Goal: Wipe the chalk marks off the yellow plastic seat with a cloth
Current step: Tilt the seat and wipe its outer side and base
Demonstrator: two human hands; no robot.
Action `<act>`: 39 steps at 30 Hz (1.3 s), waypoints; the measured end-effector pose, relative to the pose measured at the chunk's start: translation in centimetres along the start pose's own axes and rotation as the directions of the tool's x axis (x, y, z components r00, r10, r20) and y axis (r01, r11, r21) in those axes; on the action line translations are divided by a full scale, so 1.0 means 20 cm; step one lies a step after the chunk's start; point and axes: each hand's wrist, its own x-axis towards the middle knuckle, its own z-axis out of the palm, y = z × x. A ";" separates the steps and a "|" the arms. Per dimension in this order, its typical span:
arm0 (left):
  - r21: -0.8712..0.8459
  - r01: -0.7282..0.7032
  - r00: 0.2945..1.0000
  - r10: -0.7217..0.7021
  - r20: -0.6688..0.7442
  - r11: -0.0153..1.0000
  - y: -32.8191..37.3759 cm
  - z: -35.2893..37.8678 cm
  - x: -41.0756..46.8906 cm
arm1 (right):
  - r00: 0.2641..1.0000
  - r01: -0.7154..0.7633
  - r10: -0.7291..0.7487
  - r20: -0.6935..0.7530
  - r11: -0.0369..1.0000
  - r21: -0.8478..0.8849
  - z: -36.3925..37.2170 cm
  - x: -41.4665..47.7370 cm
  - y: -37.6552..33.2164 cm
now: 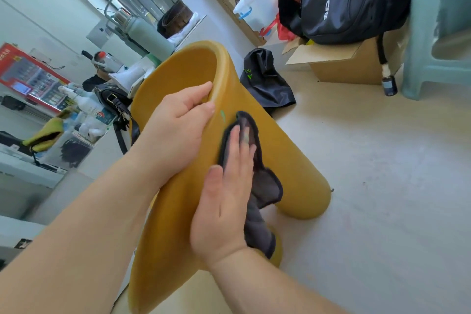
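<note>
Smooth curved yellow seat (pixel 280 160), one green mark (pixel 222 115). Left hand (pixel 175 130) grips its rim; flat right hand (pixel 226 194) presses dark cloth (pixel 265 183).

Cluttered storeroom or back office — open cardboard box (pixel 351 64), black backpack (pixel 356 0), white plastic bin (pixel 257 0); tabletop (pixel 38 178) crowded with flask (pixel 145 30), megaphone (pixel 130 75), spray bottle (pixel 84 102) — red vending machine (pixel 28 76) beyond.

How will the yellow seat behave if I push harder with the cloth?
Probably stiff: the yellow seat shows no flex under the right hand pressing the cloth. Likely apt to tip, since the left hand grips its rim to steady it. Its smooth surface looks slippery.
</note>
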 end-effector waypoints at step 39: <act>-0.320 0.113 0.994 -0.111 0.027 0.941 -0.03 -0.01 -0.05 | 0.979 0.190 -0.179 0.098 0.976 -0.109 -0.01 -0.04 -0.10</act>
